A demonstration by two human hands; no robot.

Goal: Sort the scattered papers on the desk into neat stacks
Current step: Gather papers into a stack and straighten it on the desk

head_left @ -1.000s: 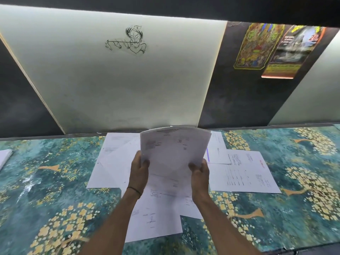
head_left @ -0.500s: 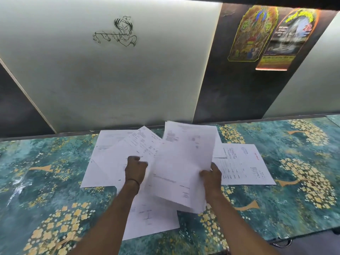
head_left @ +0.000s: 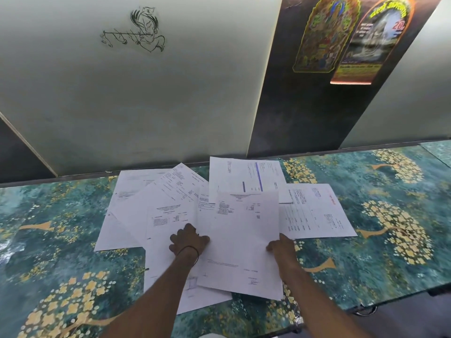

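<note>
Several printed white papers lie fanned and overlapping on the desk. A top sheet lies almost flat over the middle of the pile. My right hand pinches its right edge. With curled fingers, my left hand sits at its left edge, thumb against the paper, over a lower sheet. Behind lies a sheet with blue bars. A sheet with red print lies to the right, and more sheets spread to the left.
The desk has a teal cover with yellow flower patterns and runs along a wall. Two posters and a line drawing hang on the wall. The desk's front edge is at the lower right.
The sheet I held upright with both hands has come down almost flat onto the pile. Both hands have dropped to desk level at its sides.
</note>
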